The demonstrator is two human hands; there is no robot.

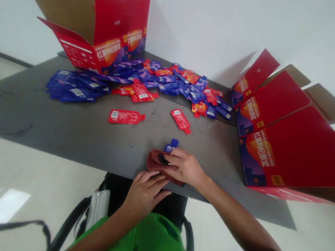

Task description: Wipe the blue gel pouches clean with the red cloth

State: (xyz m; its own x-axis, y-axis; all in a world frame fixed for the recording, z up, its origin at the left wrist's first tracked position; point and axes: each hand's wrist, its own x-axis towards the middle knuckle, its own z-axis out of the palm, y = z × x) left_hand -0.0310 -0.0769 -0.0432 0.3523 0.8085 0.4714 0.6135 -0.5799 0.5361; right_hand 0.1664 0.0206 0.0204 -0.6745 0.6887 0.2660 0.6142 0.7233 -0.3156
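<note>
Near the table's front edge lies a folded reddish-brown cloth (154, 160) with a small black object (162, 159) on it, whose kind I cannot make out. My right hand (189, 167) is closed on the cloth, its fingertips by the black object. My left hand (146, 190) rests at the table edge, fingers stretched out and touching the cloth's near side. A blue pouch (170, 145) shows its spout end just beyond the cloth; the remainder is covered. Farther back, two red pouches lie separately: one flat (126, 117) to the left, one slanted (181, 120).
A long pile of blue and red pouches (171, 85) spreads along the wall, with a blue stack (75, 88) at left. An open red carton (109, 54) stands back left. Several open red cartons (294, 148) line the right side. A chair armrest (69, 224) is below.
</note>
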